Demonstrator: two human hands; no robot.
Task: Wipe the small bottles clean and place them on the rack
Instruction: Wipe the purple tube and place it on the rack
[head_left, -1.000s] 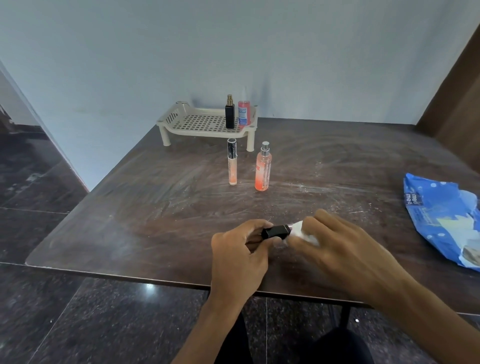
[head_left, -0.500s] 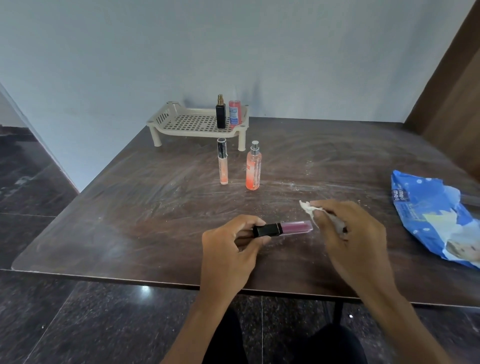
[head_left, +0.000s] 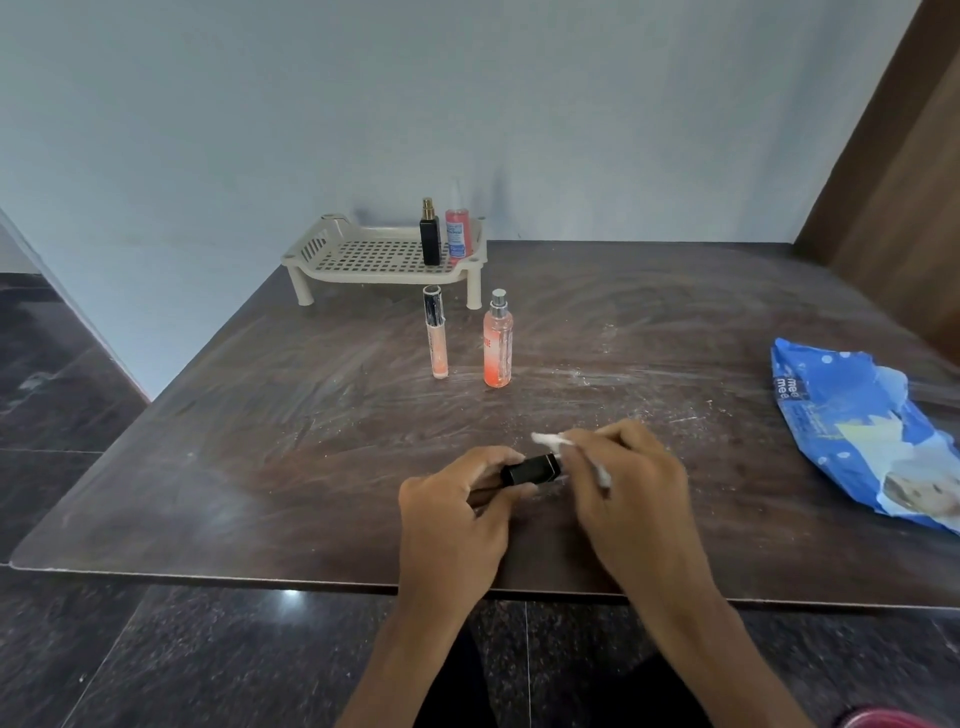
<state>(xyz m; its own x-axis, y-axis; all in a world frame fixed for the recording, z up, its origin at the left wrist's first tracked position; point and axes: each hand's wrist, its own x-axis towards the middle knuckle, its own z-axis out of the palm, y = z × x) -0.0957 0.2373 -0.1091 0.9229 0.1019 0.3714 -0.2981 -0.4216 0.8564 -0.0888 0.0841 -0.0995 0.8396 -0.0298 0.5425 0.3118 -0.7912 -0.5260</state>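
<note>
Tube (head_left: 531, 470) is pinched by its black cap in the left hand (head_left: 457, 512); its body is covered by the right hand (head_left: 631, 491), closed on a white wipe (head_left: 553, 440). At 12 o'clock, well apart, a clear tube (head_left: 435, 332) and an orange spray (head_left: 497, 340) are stood upright on the table (head_left: 260, 441). Behind them the rack (head_left: 363, 257) carries a black bottle (head_left: 430, 234) and a red bottle (head_left: 457, 231); a blue pack (head_left: 852, 431) is lying at 3 o'clock.

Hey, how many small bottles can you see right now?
5. Two stand on the rack: a black bottle and a red bottle. Two stand on the table: a slim tube and an orange spray. One black-capped tube is in the hands.
</note>
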